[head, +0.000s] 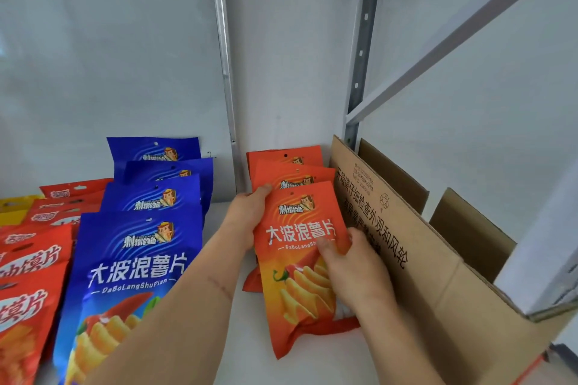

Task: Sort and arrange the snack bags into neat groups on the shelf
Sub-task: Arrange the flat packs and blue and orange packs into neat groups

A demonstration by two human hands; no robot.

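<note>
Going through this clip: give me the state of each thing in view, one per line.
Front orange bag: held in both hands, tilted.
Orange bags behind: two, overlapping in a row.
Blue bags: four, overlapping in a row.
Red bags: overlapping rows at left.
Cardboard box: open, flaps up.
Left hand: gripping the bag's upper left edge.
Right hand: gripping its right side.

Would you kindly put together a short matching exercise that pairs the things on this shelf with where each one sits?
Things:
1. front orange crisp bag
2. row of blue crisp bags
3. open brown cardboard box
4. red snack bags

Places:
A. far left of the white shelf
B. far right of the shelf
C. held between the left hand and the right hand
D. just left of the person's left forearm

Pairs: 1-C, 2-D, 3-B, 4-A
</note>
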